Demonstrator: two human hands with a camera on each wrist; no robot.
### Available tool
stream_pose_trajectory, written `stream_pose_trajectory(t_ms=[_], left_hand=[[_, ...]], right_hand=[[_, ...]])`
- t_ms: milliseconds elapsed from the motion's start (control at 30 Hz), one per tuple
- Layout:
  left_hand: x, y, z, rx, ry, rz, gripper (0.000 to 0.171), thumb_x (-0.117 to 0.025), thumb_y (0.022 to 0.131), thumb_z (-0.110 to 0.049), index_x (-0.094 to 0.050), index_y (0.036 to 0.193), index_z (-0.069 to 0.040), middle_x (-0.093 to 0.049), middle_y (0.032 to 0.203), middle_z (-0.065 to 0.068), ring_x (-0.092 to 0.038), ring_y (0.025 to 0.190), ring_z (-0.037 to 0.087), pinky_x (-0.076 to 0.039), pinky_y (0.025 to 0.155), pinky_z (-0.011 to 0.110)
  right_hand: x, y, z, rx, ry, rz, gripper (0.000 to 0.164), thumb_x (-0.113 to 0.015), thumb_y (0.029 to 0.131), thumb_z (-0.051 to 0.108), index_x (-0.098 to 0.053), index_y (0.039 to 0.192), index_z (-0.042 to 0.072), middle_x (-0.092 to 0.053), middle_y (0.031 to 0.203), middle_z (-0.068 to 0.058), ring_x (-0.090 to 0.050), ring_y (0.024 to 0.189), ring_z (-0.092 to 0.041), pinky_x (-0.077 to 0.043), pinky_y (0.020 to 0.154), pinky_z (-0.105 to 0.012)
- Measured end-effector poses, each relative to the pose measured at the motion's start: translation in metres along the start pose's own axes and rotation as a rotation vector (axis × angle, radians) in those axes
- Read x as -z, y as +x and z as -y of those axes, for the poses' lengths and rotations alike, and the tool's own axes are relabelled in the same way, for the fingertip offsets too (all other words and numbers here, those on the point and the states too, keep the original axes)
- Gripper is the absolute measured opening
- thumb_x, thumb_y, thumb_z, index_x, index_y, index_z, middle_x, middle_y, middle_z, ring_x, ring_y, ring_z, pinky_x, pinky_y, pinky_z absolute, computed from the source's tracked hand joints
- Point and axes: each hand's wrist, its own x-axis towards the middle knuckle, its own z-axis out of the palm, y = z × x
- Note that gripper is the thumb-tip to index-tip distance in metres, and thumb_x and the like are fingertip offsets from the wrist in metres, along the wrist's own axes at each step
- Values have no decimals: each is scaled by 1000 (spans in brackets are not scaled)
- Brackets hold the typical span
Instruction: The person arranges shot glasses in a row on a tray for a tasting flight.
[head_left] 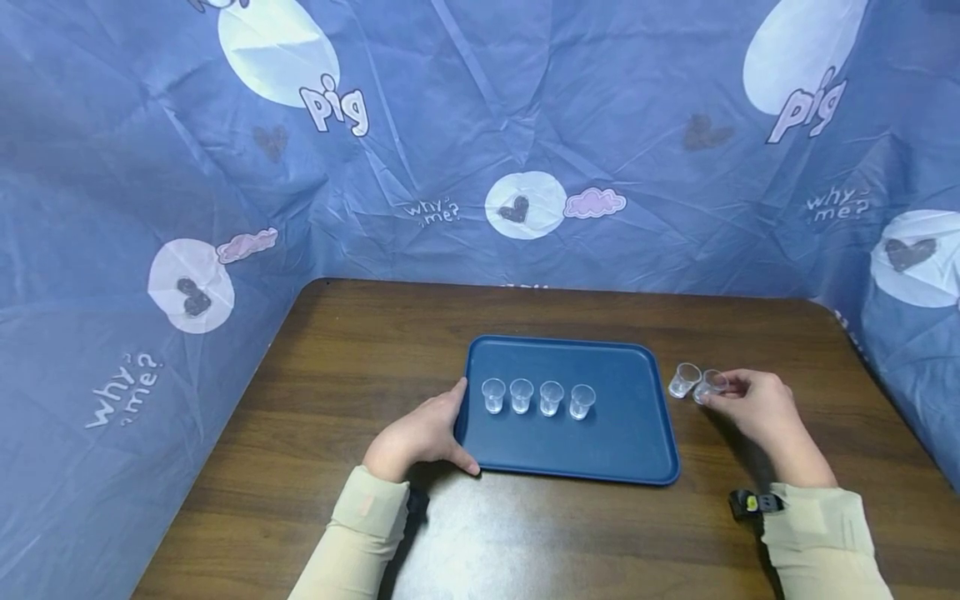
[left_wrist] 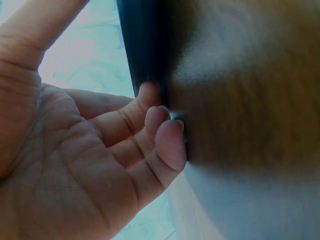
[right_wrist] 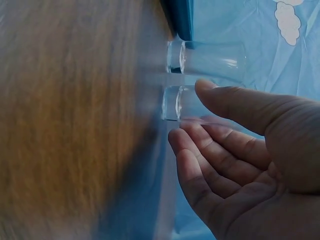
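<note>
A blue tray (head_left: 525, 446) lies on the table with several clear shot glasses (head_left: 551, 398) standing on it in a row. My left hand (head_left: 420, 433) rests at the tray's front left corner, its thumb by the front edge and its fingers along the left side. Right of the tray, my right hand (head_left: 761, 408) pinches a shot glass (right_wrist: 172, 102) between thumb and fingers, its base close to the tabletop. Just beside that glass stands another clear shot glass (head_left: 684, 381), upright on the wood. The held glass is partly hidden by my thumb in the right wrist view.
The brown wooden table (head_left: 360, 333) has rounded far corners. A blue printed cloth (head_left: 450, 125) hangs behind it and along both sides. Black straps (head_left: 753, 503) sit at both wrists, over light sleeves.
</note>
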Motion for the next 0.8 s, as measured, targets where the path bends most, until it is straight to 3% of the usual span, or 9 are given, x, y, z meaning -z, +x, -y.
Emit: stream_pose_trajectory(t_ms=[233,500,800], left_hand=[[-1,1,0,-9,12,-7,138,-102,59,-33,-16,157,11,-34,156,29,-39,140,37,-32,114,45],[0,1,-1,-8,16,-8,138,-102,60,-33,-15,158,10,-34,156,29,-39,140,38,-32,114,45],[-1,1,0,7,9,-7,137,-102,60,-32,-15,158,10,-34,156,28,-39,141,37,-33,113,45]], right_hand=[[-2,-1,0,20,-10,-28,35,-84,84,20,-72,102,-8,-73,84,-11,-67,77,-21,-46,72,-42],[1,-5,-2,45,-12,-42,36,-84,85,22,-72,103,-7,-74,87,-13,-69,80,-25,-50,72,-42],[3,-16,4,80,7,-72,33,-84,85,18,-72,103,-7,-74,88,-14,-70,79,-25,-50,63,-25]])
